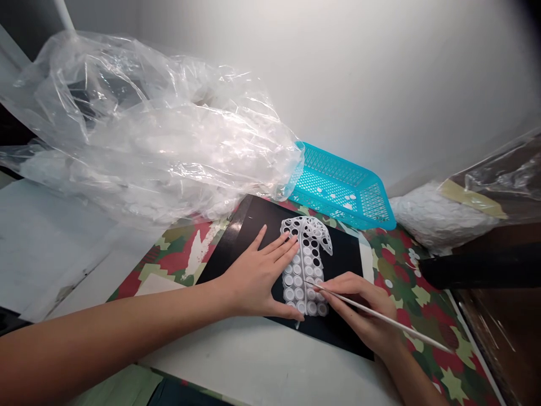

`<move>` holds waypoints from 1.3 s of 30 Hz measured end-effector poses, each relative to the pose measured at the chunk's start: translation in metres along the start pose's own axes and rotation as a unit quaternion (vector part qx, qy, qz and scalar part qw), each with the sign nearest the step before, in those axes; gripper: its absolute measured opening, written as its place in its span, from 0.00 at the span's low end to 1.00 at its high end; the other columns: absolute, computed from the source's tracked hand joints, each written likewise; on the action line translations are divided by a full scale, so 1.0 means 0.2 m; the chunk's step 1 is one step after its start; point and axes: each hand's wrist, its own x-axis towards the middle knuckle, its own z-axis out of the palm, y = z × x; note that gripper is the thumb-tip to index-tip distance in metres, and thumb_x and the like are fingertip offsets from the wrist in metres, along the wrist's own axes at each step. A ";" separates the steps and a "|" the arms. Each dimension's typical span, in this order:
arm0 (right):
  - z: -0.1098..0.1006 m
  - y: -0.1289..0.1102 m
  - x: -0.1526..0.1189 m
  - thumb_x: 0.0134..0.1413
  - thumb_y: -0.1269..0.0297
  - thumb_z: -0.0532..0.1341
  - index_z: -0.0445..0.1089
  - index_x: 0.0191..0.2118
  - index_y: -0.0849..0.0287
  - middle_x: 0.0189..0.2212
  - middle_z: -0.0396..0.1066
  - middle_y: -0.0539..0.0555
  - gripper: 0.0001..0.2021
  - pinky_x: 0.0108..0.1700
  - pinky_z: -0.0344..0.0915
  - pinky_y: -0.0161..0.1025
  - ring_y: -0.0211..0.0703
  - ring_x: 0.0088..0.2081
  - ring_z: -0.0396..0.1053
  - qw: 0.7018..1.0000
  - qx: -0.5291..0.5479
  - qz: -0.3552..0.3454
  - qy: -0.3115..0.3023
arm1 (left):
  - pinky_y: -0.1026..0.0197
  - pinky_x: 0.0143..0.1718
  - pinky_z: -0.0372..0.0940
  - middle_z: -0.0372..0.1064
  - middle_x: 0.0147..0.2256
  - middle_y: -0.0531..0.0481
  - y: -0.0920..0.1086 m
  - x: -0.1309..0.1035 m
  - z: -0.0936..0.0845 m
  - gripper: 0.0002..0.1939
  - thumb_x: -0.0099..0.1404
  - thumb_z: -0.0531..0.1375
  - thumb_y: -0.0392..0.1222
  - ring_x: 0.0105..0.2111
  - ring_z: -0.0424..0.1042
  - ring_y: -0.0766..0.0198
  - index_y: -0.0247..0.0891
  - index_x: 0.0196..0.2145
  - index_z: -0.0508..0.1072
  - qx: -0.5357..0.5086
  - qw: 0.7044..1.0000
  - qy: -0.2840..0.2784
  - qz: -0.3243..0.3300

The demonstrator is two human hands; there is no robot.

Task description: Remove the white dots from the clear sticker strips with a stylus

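Observation:
A white plastic sheet (311, 308) of round pieces in rows lies on a black board (344, 254). Its lower rows hold white discs; the upper part is a lattice of empty rings, with its far right corner curled over. My left hand (253, 276) rests palm down with fingers spread, its fingertips and thumb touching the sheet's left side. Between the fingers of my right hand (367, 307) is a thin white stick (393, 323) with a fine dark tip. That tip meets the sheet near its middle seam; exact contact is too small to tell.
A large clear plastic bag (169, 146) of white material leans at the back left. Beside it, a blue perforated basket (376, 197) contains a few small white pieces. Another bag of white pieces (443, 220) stands at right, near a black bar (482, 265). Patterned cloth (439, 316) covers the table.

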 end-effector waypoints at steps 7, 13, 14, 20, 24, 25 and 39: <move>-0.01 0.02 -0.01 0.56 0.74 0.60 0.75 0.42 0.57 0.34 0.77 0.56 0.10 0.34 0.75 0.36 0.43 0.35 0.76 0.998 0.002 -0.027 -0.049 | 0.44 0.65 0.26 0.43 0.65 0.49 0.02 0.04 0.00 0.40 0.64 0.43 0.68 0.66 0.42 0.53 0.42 0.65 0.49 -0.001 1.000 -0.007 0.009; 0.00 0.04 -0.03 0.56 0.74 0.61 0.75 0.42 0.55 0.36 0.77 0.55 0.11 0.36 0.75 0.34 0.42 0.36 0.77 0.997 -0.004 -0.037 -0.061 | 0.43 0.63 0.21 0.39 0.66 0.49 0.01 0.06 0.02 0.44 0.60 0.45 0.72 0.66 0.39 0.53 0.43 0.65 0.46 -0.004 0.999 -0.033 -0.004; 0.00 0.05 -0.04 0.56 0.74 0.60 0.75 0.43 0.55 0.36 0.77 0.55 0.11 0.36 0.75 0.34 0.42 0.36 0.77 0.997 -0.014 -0.046 -0.064 | 0.44 0.63 0.20 0.38 0.66 0.49 0.01 0.06 0.02 0.45 0.60 0.45 0.72 0.66 0.38 0.54 0.42 0.65 0.46 -0.005 0.999 -0.035 -0.007; 0.02 0.05 -0.08 0.56 0.79 0.59 0.72 0.51 0.56 0.39 0.76 0.57 0.19 0.36 0.74 0.31 0.40 0.37 0.76 0.983 -0.144 -0.110 -0.040 | 0.47 0.63 0.16 0.36 0.66 0.44 0.02 0.07 0.02 0.50 0.58 0.45 0.73 0.66 0.38 0.56 0.32 0.65 0.44 -0.007 0.999 -0.036 -0.021; 0.07 0.06 -0.09 0.55 0.81 0.58 0.70 0.52 0.55 0.39 0.76 0.56 0.21 0.38 0.74 0.31 0.39 0.37 0.76 0.976 -0.184 -0.113 0.020 | 0.48 0.63 0.16 0.37 0.66 0.43 0.02 0.07 0.03 0.50 0.58 0.44 0.74 0.66 0.38 0.56 0.32 0.65 0.45 -0.003 0.999 -0.030 -0.019; 0.08 0.06 -0.09 0.55 0.81 0.58 0.70 0.52 0.54 0.39 0.76 0.56 0.21 0.38 0.74 0.31 0.39 0.37 0.75 0.976 -0.189 -0.106 0.034 | 0.49 0.63 0.16 0.38 0.66 0.43 0.02 0.07 0.03 0.51 0.58 0.44 0.74 0.66 0.38 0.56 0.32 0.65 0.45 -0.002 0.999 -0.027 -0.017; -0.05 0.05 -0.05 0.53 0.78 0.62 0.73 0.39 0.55 0.34 0.75 0.54 0.12 0.35 0.73 0.38 0.43 0.36 0.74 1.000 0.012 0.012 0.005 | 0.49 0.64 0.20 0.39 0.66 0.42 0.02 0.06 0.03 0.50 0.59 0.46 0.73 0.66 0.39 0.56 0.31 0.65 0.45 0.005 1.000 0.001 0.011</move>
